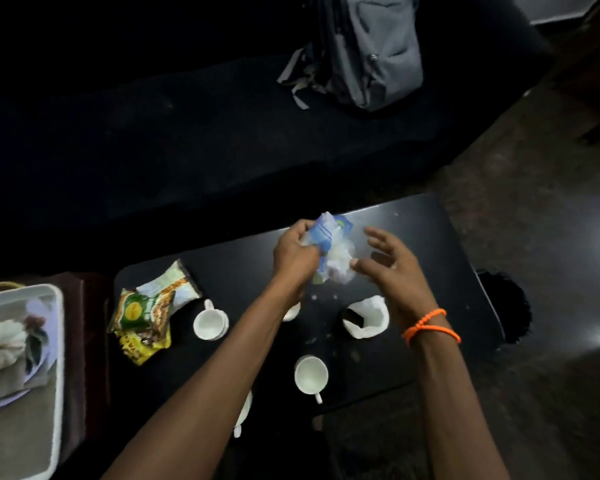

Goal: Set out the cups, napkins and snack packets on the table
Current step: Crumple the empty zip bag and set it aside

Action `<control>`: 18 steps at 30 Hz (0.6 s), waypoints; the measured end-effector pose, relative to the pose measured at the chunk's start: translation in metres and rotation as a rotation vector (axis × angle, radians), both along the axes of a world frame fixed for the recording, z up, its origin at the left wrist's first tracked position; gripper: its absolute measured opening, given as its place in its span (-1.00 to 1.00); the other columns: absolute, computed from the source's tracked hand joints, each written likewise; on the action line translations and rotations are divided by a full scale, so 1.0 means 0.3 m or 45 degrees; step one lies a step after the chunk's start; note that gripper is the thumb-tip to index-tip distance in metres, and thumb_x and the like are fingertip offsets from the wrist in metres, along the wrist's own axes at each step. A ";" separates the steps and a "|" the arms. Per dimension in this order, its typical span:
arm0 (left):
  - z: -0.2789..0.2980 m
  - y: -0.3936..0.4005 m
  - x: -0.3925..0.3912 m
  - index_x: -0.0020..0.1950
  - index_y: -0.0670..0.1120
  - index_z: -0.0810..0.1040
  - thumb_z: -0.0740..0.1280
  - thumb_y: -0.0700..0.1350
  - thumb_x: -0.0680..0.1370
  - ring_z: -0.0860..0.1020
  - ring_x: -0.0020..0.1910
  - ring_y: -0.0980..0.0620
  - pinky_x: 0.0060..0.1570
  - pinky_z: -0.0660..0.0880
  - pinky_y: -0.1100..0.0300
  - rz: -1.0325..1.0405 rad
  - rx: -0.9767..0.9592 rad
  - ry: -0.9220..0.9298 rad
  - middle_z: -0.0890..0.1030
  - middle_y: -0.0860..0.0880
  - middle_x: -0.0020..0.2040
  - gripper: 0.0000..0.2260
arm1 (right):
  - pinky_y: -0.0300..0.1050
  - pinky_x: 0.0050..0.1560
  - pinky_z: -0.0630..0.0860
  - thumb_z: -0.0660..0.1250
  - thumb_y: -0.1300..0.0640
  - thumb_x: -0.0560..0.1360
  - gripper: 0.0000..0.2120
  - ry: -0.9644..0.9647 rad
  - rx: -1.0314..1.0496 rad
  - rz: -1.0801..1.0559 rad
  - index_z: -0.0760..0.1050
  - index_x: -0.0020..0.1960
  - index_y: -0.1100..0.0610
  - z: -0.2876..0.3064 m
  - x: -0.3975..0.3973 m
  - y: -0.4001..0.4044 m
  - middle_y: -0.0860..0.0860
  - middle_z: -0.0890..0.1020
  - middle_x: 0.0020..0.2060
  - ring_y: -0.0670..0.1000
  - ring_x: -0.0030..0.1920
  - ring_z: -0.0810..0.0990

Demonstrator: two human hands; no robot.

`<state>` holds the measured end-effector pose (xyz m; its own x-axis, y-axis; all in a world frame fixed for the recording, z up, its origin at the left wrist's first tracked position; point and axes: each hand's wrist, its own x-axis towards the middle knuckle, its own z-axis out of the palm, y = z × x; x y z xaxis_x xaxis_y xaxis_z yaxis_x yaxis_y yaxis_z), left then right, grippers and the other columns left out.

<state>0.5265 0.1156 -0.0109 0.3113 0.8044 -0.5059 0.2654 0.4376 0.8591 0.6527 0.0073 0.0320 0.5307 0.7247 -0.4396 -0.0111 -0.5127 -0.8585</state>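
Note:
My left hand (297,252) grips a blue-and-clear snack packet (333,251) above the far part of the small black table (430,237). Just right of the packet my right hand (388,268), with an orange band at the wrist, is spread open and its thumb touches the packet's lower edge. Green-and-yellow snack packets (149,308) lie at the table's left end. One white cup (210,322) stands beside them, another white cup (310,375) near the front edge. A third cup is mostly hidden under my left forearm. A white napkin (368,318) lies under my right wrist.
A white tray (54,358) with a plate and a white dumpling-like item sits on a stand at the left. A dark sofa (187,140) runs behind the table, with a grey backpack (368,50) on it. Dark floor lies to the right.

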 end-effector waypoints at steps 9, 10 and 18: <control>0.024 -0.220 0.412 -0.24 -0.06 0.55 0.34 -0.10 0.24 0.51 -0.36 0.05 -0.33 0.48 0.23 -0.653 -0.138 0.032 0.57 0.05 -0.39 -0.87 | 0.03 0.25 0.58 0.63 0.25 0.27 -0.38 -0.491 -0.057 -0.203 0.60 0.31 0.12 -0.083 0.210 -0.194 0.11 0.69 0.16 0.10 0.16 0.67; 0.034 -0.239 0.452 -0.23 -0.06 0.55 0.34 -0.10 0.23 0.52 -0.32 0.02 -0.30 0.50 0.22 -0.736 -0.241 -0.014 0.58 0.03 -0.36 -0.85 | 0.05 0.20 0.60 0.65 0.23 0.27 -0.45 -0.472 -0.101 -0.299 0.65 0.25 0.14 -0.103 0.252 -0.235 0.12 0.71 0.11 0.11 0.11 0.69; -0.024 -0.330 0.671 0.30 0.00 0.54 0.32 -0.20 0.59 0.61 0.14 0.09 0.13 0.64 -0.05 -0.796 -0.317 -0.191 0.61 0.03 0.03 -0.71 | -0.13 0.21 0.40 0.53 0.21 0.35 -0.44 -1.098 -0.148 -0.900 0.53 0.33 0.16 -0.217 0.615 -0.562 0.22 0.55 0.19 0.20 0.18 0.54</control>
<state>0.7277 0.0167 -0.0182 0.7601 0.3161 -0.5678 0.4186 0.4301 0.7999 0.8373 -0.1613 -0.0332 0.9663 0.1186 0.2284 0.2441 -0.7039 -0.6671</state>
